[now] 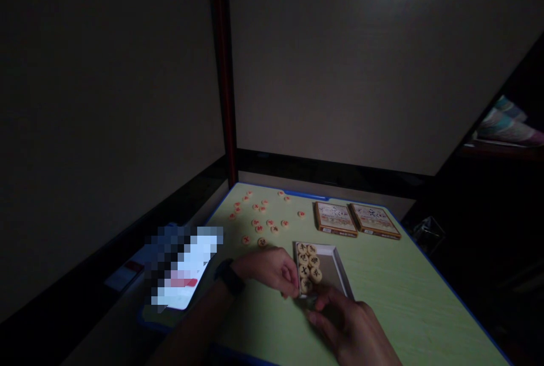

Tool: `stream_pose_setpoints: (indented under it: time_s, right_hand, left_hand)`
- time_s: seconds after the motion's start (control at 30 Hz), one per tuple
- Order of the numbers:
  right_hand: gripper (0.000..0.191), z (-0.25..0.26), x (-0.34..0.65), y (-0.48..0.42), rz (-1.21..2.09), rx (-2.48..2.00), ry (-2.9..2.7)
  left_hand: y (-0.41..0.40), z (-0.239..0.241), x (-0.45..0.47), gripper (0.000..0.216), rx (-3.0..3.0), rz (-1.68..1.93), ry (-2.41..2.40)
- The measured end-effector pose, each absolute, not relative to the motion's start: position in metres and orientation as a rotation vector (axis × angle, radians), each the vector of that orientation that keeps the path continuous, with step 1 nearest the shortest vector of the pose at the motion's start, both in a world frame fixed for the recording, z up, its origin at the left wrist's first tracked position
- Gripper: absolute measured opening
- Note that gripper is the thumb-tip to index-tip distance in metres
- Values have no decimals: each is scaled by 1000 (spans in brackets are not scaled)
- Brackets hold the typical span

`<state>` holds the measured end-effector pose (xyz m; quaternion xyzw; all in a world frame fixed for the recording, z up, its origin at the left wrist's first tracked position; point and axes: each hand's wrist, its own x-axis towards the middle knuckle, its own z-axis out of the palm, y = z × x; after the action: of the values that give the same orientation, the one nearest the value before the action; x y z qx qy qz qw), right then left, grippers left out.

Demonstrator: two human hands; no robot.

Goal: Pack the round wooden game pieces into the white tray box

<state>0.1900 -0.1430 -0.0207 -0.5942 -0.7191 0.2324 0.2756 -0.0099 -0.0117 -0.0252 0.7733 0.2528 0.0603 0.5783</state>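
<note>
A shallow open box [335, 264] lies on the table in front of me. Round wooden Chinese chess pieces [305, 271] with black characters fill its left side in two columns; the bare bottom shows on the right. My left hand [276, 269], with a dark watch band on the wrist, is closed with curled fingers against the box's near left corner. At the near edge, my right hand [351, 320] pinches a small shaded round thing [310, 301] that looks like a chess piece. More chess pieces [259, 228], mostly with red characters, lie scattered beyond my left hand.
Two flat printed boxes [335, 218] lie side by side at the back right of the green table [399, 292]. A lit phone or tablet screen [187, 275], partly blurred out, is at the left edge. A blue strip [306, 195] runs along the far edge, near the wall.
</note>
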Motion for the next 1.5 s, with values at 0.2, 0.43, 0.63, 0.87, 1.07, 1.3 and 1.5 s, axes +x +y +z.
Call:
stream_pose_setpoints:
  time_s: [0.2, 0.43, 0.63, 0.87, 1.07, 1.3, 1.5]
  right_hand:
    - [17, -20, 189, -141, 649, -1601, -1931]
    - [15, -18, 187, -143, 666, -1545, -1946]
    - [16, -23, 188, -141, 652, -1555, -1918]
    - [16, -23, 186, -141, 667, -1542, -1929]
    - [16, -24, 187, -139, 638, -1557, -1949]
    - [16, -23, 188, -139, 644, -1596, -1955]
    - [19, -23, 188, -139, 662, -1566, -1941]
  left_hand:
    - [-13, -24, -11, 16, 1774, 149, 580]
    - [-9, -31, -10, 18, 1795, 141, 594]
    - [-9, -30, -10, 18, 1798, 123, 581]
    - [-12, -24, -11, 18, 1821, 138, 587]
    - [-11, -27, -11, 17, 1795, 142, 582]
    - [-13, -21, -10, 14, 1821, 131, 588]
    - [-8, 13, -30, 18, 1850, 414, 754]
